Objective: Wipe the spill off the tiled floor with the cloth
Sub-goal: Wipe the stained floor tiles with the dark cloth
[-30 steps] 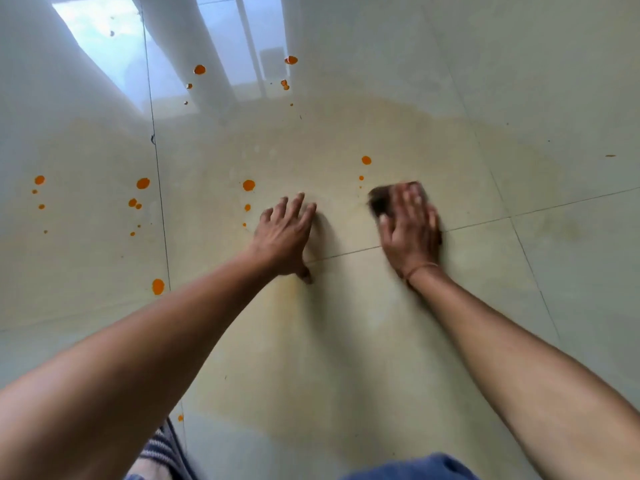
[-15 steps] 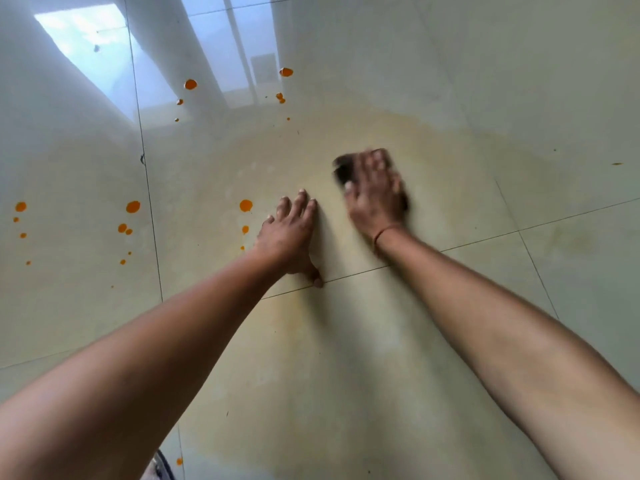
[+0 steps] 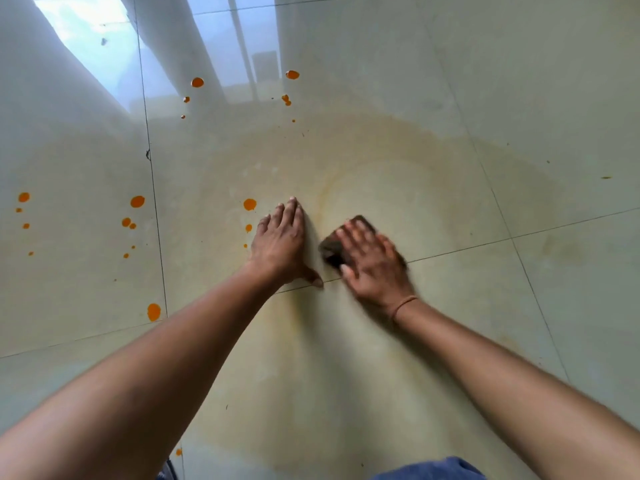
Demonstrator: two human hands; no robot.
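Note:
My right hand (image 3: 375, 268) presses flat on a dark brown cloth (image 3: 331, 249), fingers spread over it; only the cloth's left and far edges show, and both are motion-blurred. My left hand (image 3: 282, 244) lies flat on the glossy tiled floor (image 3: 450, 323) just left of the cloth, fingers straight, thumb out along a grout line. A yellowish smeared film (image 3: 398, 188) covers the tiles around both hands. Orange drops (image 3: 250, 204) lie beside my left fingertips, with more orange drops to the left (image 3: 137, 201) and farther away (image 3: 197, 82).
Dark grout lines (image 3: 154, 202) cross the pale tiles. A bright window reflection (image 3: 93, 39) shines at the top left. A blue fabric edge (image 3: 433, 471) shows at the bottom of the view. One orange drop (image 3: 153, 311) lies by the left grout line.
My right hand has drawn the cloth back toward me and slightly right, from the far smear to beside my left hand's thumb. My left hand has stayed planted.

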